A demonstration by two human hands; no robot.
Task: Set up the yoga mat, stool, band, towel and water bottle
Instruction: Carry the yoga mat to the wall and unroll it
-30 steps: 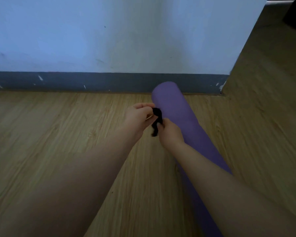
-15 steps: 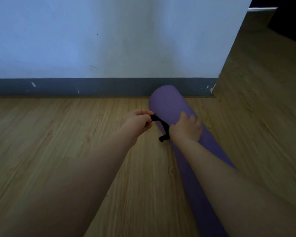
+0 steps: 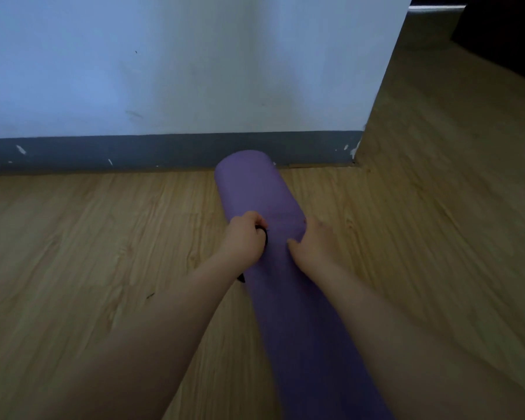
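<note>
Rolled purple yoga mat [image 3: 256, 201] lies on the wood floor [image 3: 103, 237], far end almost at the grey baseboard [image 3: 134, 151], near end running back between my forearms. My left hand [image 3: 245, 237] sits against the mat's left flank, grip curled tight round a black strap [image 3: 264, 234]; a strap end shows under that wrist. My right hand [image 3: 314, 244] rests on the mat's right side, fingers spread, holding nothing.

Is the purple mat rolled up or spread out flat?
Rolled up. The yoga mat lies on the wood floor as a long round tube, with its far end near the grey baseboard and both hands on it.
</note>
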